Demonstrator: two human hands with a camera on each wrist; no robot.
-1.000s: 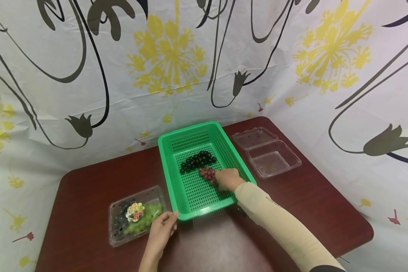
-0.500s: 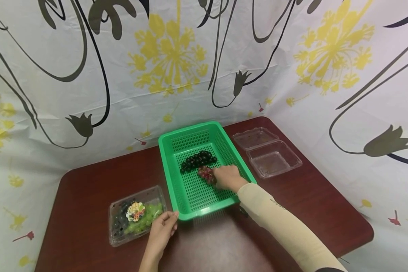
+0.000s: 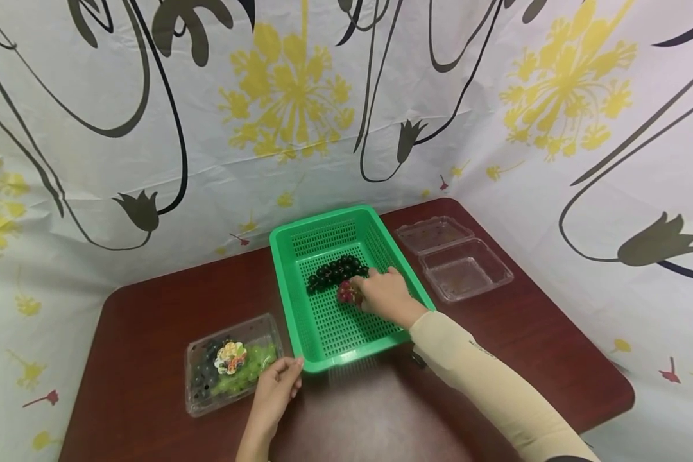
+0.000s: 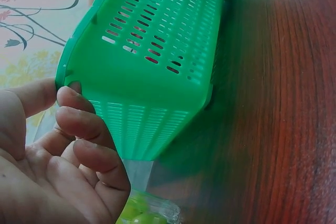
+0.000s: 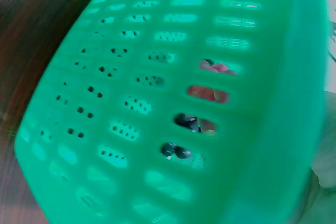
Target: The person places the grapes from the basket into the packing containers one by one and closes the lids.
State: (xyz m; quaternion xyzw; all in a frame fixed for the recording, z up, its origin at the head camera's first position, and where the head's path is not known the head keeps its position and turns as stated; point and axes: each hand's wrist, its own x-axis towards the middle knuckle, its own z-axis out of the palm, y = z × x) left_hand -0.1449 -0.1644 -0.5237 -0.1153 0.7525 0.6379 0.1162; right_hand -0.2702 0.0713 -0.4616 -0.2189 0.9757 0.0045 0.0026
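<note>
A green plastic basket [image 3: 346, 357] stands on the table, a bunch of black grapes [image 3: 336, 273] lying inside it. My left hand [image 3: 274, 391] pinches the basket's near left corner at the rim between thumb and index finger; in the left wrist view its other fingers [image 4: 86, 124] curl loosely below. Inside the basket, my right hand [image 3: 387, 296] grips a bunch of red grapes [image 3: 345, 293], just in front of the black ones, and partly covers it. Through the wall slots in the right wrist view, red grapes [image 5: 207, 94] and dark grapes [image 5: 176, 150] show, but not the fingers.
Left of the basket sits a lidded see-through box [image 3: 260, 330] with dark and green grapes and a round fruit sticker [image 3: 230, 358]. On its right lies a see-through plastic clamshell [image 3: 493, 282], lid folded back. A patterned cloth [image 3: 335, 173] hangs behind the dark red table [image 3: 162, 308].
My right hand has turned and shifted slightly away from me, bringing the red grapes closer to the black ones. My left hand stays at the basket's corner.
</note>
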